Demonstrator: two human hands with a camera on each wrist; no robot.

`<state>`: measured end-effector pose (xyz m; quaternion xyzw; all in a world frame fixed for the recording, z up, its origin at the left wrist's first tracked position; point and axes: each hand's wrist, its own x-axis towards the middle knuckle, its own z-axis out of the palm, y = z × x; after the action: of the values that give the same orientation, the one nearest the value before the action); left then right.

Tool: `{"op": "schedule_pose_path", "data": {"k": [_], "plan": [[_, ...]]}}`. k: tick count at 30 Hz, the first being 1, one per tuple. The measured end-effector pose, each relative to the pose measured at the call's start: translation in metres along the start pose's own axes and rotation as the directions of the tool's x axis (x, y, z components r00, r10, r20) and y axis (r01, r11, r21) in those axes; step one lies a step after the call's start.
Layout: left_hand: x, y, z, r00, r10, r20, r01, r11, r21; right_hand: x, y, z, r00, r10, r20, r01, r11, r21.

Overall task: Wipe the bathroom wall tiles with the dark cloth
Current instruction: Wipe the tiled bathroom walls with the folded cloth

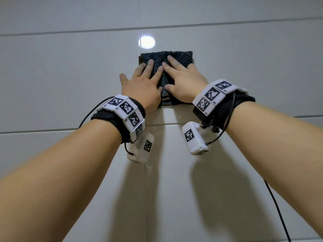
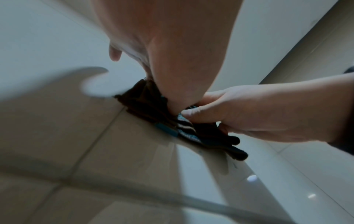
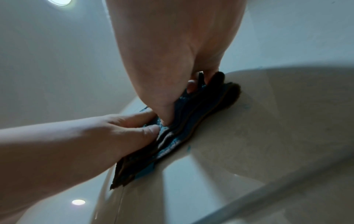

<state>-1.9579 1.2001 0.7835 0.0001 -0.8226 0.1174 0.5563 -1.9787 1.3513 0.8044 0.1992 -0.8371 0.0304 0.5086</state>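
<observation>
You are working in dim, even indoor light. A round lamp reflection [image 1: 146,42] is glaring off the glossy wall tiles [image 1: 70,75] just above the cloth [image 1: 181,57], and smaller bright spots are showing in both wrist views. Your arms are casting soft double shadows down the wall. Both wrist views are coming out darker, bluish and blurred, with grout lines bending at the edges.

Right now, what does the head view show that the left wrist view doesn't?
Only the head view shows both wristbands with their printed markers, the cloth's top edge and the straight fingers flat on it. Only the left wrist view shows the cloth's striped edge and its folded layers from below. Both show the left hand, the right hand, the cloth and the tiles.
</observation>
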Motion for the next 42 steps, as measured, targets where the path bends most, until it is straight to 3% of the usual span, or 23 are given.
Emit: {"op": "schedule_pose_path", "data": {"k": [10, 27, 35, 42], "plan": [[-0.016, 0.006, 0.007, 1.0, -0.005, -0.008, 0.005, 0.999, -0.038, -0.016, 0.0, 0.014, 1.0, 0.004, -0.023, -0.003, 0.999, 0.039], [-0.097, 0.007, 0.028, 0.999, 0.04, 0.004, -0.04, 0.999, 0.006, -0.092, -0.018, 0.049, 0.998, -0.049, 0.025, 0.049, 0.999, 0.019], [-0.088, -0.005, 0.029, 0.995, 0.101, -0.023, -0.1, 0.994, 0.052, -0.087, -0.021, 0.049, 0.999, -0.034, 0.001, 0.034, 0.999, -0.009], [-0.035, -0.022, 0.015, 0.992, 0.129, -0.006, -0.128, 0.99, 0.065, -0.041, -0.019, 0.03, 0.999, 0.032, -0.026, -0.031, 0.999, 0.017]]}}
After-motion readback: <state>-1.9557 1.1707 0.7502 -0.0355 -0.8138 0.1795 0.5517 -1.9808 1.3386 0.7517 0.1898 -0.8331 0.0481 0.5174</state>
